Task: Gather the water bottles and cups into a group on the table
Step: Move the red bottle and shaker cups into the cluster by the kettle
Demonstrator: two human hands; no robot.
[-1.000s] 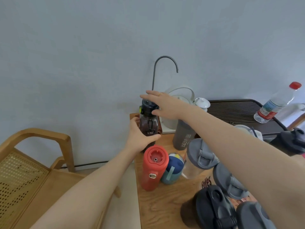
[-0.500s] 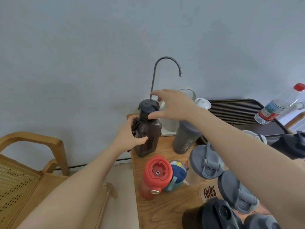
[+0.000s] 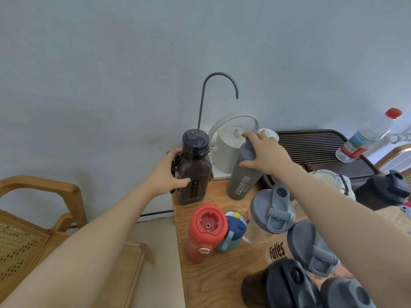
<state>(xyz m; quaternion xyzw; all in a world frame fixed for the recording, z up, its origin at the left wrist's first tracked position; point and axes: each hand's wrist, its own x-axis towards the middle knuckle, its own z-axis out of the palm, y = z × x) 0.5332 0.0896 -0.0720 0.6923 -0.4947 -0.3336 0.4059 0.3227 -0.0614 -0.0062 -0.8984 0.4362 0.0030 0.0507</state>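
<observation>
My left hand (image 3: 167, 173) grips the side of a dark brown square bottle (image 3: 194, 172) with a black cap, standing at the far left corner of the wooden table (image 3: 211, 270). My right hand (image 3: 265, 155) is closed over the top of a tall grey bottle (image 3: 242, 177) just to its right. In front stand a red bottle (image 3: 204, 233), a small blue cup (image 3: 233, 231), a clear shaker with a grey lid (image 3: 272, 212) and several dark-lidded shakers (image 3: 311, 247) toward the near right.
A white kettle (image 3: 229, 150) on a base with a curved grey spout (image 3: 219, 85) stands against the wall. A dark slatted tray (image 3: 315, 145) lies at the back right, with a clear plastic bottle (image 3: 369, 136) with a red cap. A wooden chair (image 3: 40, 210) stands left.
My right hand left the brown bottle's cap and moved right onto the grey bottle's top. My left hand has kept its hold on the brown bottle, which now stands on the table.
</observation>
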